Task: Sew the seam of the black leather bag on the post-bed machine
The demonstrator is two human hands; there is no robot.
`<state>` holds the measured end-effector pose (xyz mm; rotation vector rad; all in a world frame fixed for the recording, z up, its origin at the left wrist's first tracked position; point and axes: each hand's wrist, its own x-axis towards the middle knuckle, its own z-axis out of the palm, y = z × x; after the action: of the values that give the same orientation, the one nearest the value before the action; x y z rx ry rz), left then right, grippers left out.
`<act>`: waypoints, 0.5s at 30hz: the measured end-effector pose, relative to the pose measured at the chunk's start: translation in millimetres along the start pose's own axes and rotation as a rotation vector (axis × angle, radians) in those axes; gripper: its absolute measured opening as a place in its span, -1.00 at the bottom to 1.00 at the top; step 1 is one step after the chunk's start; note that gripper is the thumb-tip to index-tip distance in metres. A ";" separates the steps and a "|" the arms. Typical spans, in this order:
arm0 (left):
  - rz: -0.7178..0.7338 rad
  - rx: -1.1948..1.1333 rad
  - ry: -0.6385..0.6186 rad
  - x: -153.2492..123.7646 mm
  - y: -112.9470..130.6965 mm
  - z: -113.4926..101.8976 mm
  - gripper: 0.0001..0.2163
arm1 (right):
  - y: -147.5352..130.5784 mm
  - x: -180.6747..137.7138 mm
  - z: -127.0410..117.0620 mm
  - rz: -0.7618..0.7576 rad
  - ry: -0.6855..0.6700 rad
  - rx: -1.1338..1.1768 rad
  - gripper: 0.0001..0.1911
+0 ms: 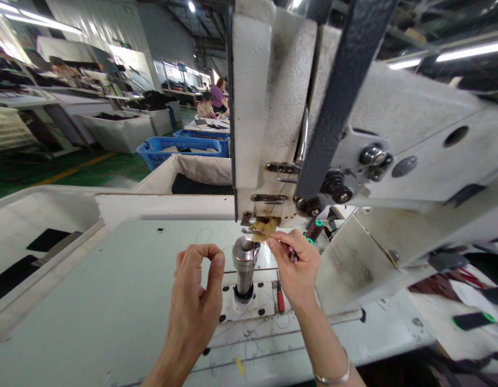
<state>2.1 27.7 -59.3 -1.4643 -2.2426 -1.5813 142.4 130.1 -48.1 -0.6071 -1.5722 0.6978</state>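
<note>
My left hand (200, 290) is raised left of the steel post (244, 269) of a sewing machine (273, 97). Its thumb and forefinger are curled tip to tip; a faint thread seems to run from there toward the post. Just right of the post top, my right hand (296, 263) pinches near the needle area, close to a tuft of yellowish-brown fluffy material (263, 230) under the machine head. A small shiny purplish thing (293, 255) shows inside its curled fingers, too little visible to name. The needle itself is hidden.
A red-handled screwdriver (280, 298) lies on the plate right of the post. Thread spools (314, 231) stand behind my right hand. Left of the pale tabletop (123, 290) is a white bin (87, 220) with dark pieces; blue baskets (180, 148) and other people are farther back.
</note>
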 end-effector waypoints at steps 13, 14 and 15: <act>0.013 0.027 0.005 -1.0 -3.4 0.8 -0.83 | 0.2 -0.9 2.9 -0.003 -0.007 -0.008 -0.91; 0.011 0.026 0.002 -1.1 -3.2 0.5 -0.83 | 0.3 -1.0 3.2 -0.003 -0.003 -0.007 -0.90; 0.010 0.026 0.001 -1.2 -2.8 0.1 -0.83 | 0.3 -1.2 3.4 -0.004 0.000 -0.007 -0.90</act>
<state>0.9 27.0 -62.0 -1.4661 -2.2425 -1.5438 139.1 129.2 -49.3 -0.6095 -1.5763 0.6898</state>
